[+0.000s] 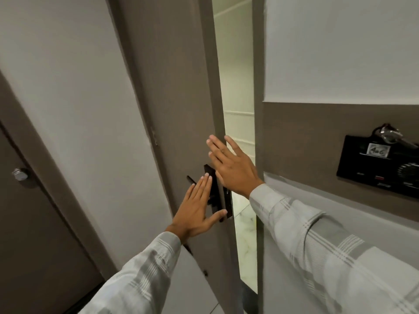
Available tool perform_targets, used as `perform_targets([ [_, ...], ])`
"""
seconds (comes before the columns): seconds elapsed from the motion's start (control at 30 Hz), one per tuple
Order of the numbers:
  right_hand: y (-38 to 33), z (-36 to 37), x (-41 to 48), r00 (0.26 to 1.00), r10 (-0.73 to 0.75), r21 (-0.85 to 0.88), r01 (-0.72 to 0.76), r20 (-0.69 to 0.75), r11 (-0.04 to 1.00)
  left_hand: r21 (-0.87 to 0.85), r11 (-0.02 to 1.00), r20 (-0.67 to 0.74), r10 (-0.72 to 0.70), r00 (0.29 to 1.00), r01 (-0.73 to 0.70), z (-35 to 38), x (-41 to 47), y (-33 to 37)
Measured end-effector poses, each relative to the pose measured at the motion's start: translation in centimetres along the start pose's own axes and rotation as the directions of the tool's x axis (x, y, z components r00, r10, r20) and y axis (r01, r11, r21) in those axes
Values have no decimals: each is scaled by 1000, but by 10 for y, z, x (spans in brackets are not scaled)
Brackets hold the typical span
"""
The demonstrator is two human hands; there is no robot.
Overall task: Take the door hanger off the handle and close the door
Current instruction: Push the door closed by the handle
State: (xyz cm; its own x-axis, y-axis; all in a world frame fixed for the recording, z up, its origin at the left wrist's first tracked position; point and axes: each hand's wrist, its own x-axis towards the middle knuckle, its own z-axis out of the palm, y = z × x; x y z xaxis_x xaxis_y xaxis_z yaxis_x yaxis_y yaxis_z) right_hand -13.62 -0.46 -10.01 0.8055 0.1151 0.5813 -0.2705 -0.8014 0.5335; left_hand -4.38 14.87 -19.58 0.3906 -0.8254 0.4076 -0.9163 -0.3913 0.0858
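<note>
A grey-brown door (176, 98) stands slightly ajar, with a narrow bright gap (240, 123) between its edge and the frame (258, 87). A black handle plate (215, 196) with a black lever (191, 179) sits on the door. My left hand (199, 211) lies flat on the door over the lever, fingers spread, thumb at the plate's lower end. My right hand (233, 168) rests flat higher up, fingers at the door's edge. Neither hand holds anything. A pale flat panel (197, 284) shows below my left wrist; I cannot tell if it is the door hanger.
On the right wall a black switch panel (381, 175) carries a numbered tag and a bunch of keys (390, 135). At the left is another brown door with a round silver knob (20, 174). A marble floor (246, 236) shows through the gap.
</note>
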Motion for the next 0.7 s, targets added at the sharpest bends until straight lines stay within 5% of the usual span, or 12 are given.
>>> perform_targets([
  [0.37, 44, 23, 10, 909, 247, -287, -151, 336, 946, -63, 993, 164, 110, 980, -101, 52, 74, -25],
  [0.7, 42, 43, 40, 852, 306, -375, -142, 425, 916, -128, 974, 166, 205, 965, -185, 68, 106, -46],
])
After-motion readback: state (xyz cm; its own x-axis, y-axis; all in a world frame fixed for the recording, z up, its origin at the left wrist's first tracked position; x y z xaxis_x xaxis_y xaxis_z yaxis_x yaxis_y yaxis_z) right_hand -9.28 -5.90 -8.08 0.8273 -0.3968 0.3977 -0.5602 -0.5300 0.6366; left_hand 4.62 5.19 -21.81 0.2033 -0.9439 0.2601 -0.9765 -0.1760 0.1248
